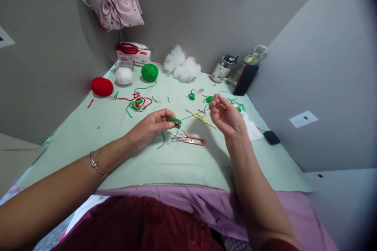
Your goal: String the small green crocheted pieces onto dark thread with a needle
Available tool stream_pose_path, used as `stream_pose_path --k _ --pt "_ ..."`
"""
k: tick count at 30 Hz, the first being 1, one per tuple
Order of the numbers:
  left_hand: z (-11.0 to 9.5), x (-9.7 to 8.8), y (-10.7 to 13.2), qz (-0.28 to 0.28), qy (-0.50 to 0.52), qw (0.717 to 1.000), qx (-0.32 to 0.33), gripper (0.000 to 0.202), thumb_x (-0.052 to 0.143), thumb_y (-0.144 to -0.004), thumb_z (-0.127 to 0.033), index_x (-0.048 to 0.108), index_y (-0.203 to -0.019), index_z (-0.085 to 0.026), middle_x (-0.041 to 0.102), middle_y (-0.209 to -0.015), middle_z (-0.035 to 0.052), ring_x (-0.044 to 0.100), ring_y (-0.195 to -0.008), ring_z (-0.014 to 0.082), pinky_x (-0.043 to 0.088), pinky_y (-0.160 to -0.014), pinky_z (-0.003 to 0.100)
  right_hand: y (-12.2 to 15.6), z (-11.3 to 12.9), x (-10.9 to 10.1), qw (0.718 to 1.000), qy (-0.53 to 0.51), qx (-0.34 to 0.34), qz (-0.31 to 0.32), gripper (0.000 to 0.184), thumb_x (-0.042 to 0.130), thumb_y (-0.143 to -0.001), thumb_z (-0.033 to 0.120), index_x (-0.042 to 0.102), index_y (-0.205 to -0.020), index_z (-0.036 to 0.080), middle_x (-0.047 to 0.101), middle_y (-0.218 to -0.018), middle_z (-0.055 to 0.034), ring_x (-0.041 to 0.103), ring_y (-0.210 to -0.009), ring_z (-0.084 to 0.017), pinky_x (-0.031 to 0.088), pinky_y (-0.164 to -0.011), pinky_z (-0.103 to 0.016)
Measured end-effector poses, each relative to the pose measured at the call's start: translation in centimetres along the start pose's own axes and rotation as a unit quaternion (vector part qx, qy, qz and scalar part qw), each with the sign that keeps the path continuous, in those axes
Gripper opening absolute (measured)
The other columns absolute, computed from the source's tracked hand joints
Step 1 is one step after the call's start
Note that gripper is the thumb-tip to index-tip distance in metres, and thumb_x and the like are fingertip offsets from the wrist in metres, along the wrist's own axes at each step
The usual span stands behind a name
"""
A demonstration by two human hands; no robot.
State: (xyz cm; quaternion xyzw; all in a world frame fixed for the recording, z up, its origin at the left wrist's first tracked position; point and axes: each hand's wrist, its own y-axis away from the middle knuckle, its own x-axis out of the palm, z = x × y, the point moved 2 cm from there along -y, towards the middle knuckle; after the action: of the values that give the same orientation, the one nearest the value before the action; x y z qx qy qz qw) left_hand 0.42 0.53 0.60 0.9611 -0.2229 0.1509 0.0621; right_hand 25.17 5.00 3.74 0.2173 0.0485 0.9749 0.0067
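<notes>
Between the thumb and fingers of my left hand [153, 123] is a small green and red crocheted piece [174, 120]. A dark thread [193, 116] stretches from it up to my right hand [225, 117], which is raised to the right with its fingers pinched together. Whether a needle is also in that pinch is too small to tell. Orange-handled thread snips [194, 140] lie on the table just below the crocheted piece, with loops of dark thread over the blades. Behind the stretched thread rests a crochet hook with a yellow grip [200, 118].
At the back left sit red [101, 86], white [124, 75] and green [150, 72] yarn balls. White stuffing [184, 66] lies against the wall. A pen cup [220, 71], a bottle [251, 59] and a leaning phone [245, 80] stand back right. Yarn scraps litter the table.
</notes>
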Motion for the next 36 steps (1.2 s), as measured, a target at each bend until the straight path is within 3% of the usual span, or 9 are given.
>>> stream_pose_path --k 4,9,13,17,21,25,30,33,36 --pt "-0.2 -0.4 -0.1 0.002 0.043 0.999 -0.025 0.015 0.079 -0.077 -0.024 0.069 -0.087 -0.019 0.07 -0.088 0.0033 0.065 -0.09 0.0186 0.047 -0.087 0.033 -1.4 2.6 -4.5 0.991 -0.026 -0.095 -0.093 0.018 0.059 -0.094 0.021 0.055 -0.076 0.021 0.041 -0.051 0.0107 0.049 -0.049 -0.005 0.059 -0.066 -0.022" --pt "-0.1 -0.5 -0.1 0.017 0.074 0.996 -0.044 0.016 0.079 -0.077 -0.023 0.067 -0.085 -0.018 0.072 -0.086 0.0037 0.071 -0.093 0.0213 0.048 -0.096 0.038 -2.4 4.0 -10.2 0.948 0.118 -0.226 -0.192 0.034 0.066 -0.089 0.04 0.043 -0.067 0.027 0.032 -0.046 0.0123 0.042 -0.046 -0.007 0.059 -0.079 -0.029" --pt "-0.1 -0.5 -0.1 0.033 0.095 0.994 -0.047 0.016 0.079 -0.076 -0.021 0.066 -0.085 -0.017 0.071 -0.083 0.0017 0.073 -0.092 0.0215 0.048 -0.097 0.037 -3.3 3.3 -11.8 0.93 0.129 -0.246 -0.24 0.039 0.068 -0.085 0.046 0.04 -0.066 0.026 0.031 -0.045 0.0128 0.038 -0.043 -0.006 0.058 -0.069 -0.029" --pt "-0.2 -0.5 0.0 0.047 0.118 0.991 -0.051 0.018 0.079 -0.076 -0.019 0.064 -0.086 -0.015 0.07 -0.083 0.0014 0.074 -0.09 0.0202 0.049 -0.096 0.035 -4.0 2.5 -11.7 0.905 0.119 -0.272 -0.304 0.033 0.066 -0.086 0.035 0.04 -0.069 0.023 0.03 -0.045 0.0147 0.037 -0.04 -0.005 0.056 -0.063 -0.025" --pt "0.0 -0.5 0.0 0.048 0.117 0.991 -0.052 0.021 0.078 -0.08 -0.022 0.062 -0.092 -0.015 0.07 -0.086 0.0008 0.074 -0.087 0.0196 0.052 -0.09 0.033 -3.6 2.0 -9.4 0.9 0.139 -0.295 -0.289 0.008 0.064 -0.082 0.022 0.057 -0.085 0.021 0.039 -0.047 0.0134 0.043 -0.044 -0.007 0.054 -0.063 -0.025" --pt "-0.1 -0.5 0.0 0.034 0.111 0.993 -0.037 0.022 0.076 -0.085 -0.025 0.061 -0.098 -0.016 0.067 -0.083 -0.0015 0.071 -0.073 0.0139 0.053 -0.078 0.027 -0.8 0.9 -3.3 0.901 0.291 -0.313 -0.074 0.023 0.057 -0.087 0.019 0.071 -0.105 0.022 0.052 -0.06 0.0066 0.056 -0.059 -0.011 0.051 -0.069 -0.029" --pt "-0.1 -0.3 0.0 0.039 0.098 0.994 -0.038 0.021 0.073 -0.087 -0.027 0.061 -0.099 -0.015 0.065 -0.084 -0.0014 0.066 -0.067 0.0095 0.053 -0.073 0.024 3.8 -1.6 3.9 0.804 0.457 -0.341 0.17 0.019 0.067 -0.091 0.021 0.074 -0.108 0.023 0.059 -0.08 -0.0002 0.058 -0.08 -0.015 0.047 -0.079 -0.032" --pt "0.1 -0.1 0.0 0.05 0.086 0.994 -0.038 0.022 0.073 -0.088 -0.03 0.061 -0.098 -0.015 0.063 -0.083 -0.001 0.066 -0.068 0.0103 0.053 -0.073 0.025 5.1 -2.7 5.6 0.767 0.47 -0.382 0.211 0.017 0.068 -0.092 0.019 0.074 -0.108 0.021 0.057 -0.077 -0.0004 0.056 -0.074 -0.014 0.046 -0.072 -0.03" --pt "0.3 0.0 0.0 0.049 0.057 0.997 -0.028 0.028 0.068 -0.092 -0.043 0.061 -0.095 -0.015 0.061 -0.081 -0.0005 0.063 -0.067 0.0108 0.052 -0.071 0.026 5.0 -3.3 5.7 0.775 0.473 -0.378 0.18 0.009 0.066 -0.094 0.022 0.075 -0.097 0.021 0.058 -0.075 -0.001 0.054 -0.071 -0.013 0.045 -0.067 -0.028"
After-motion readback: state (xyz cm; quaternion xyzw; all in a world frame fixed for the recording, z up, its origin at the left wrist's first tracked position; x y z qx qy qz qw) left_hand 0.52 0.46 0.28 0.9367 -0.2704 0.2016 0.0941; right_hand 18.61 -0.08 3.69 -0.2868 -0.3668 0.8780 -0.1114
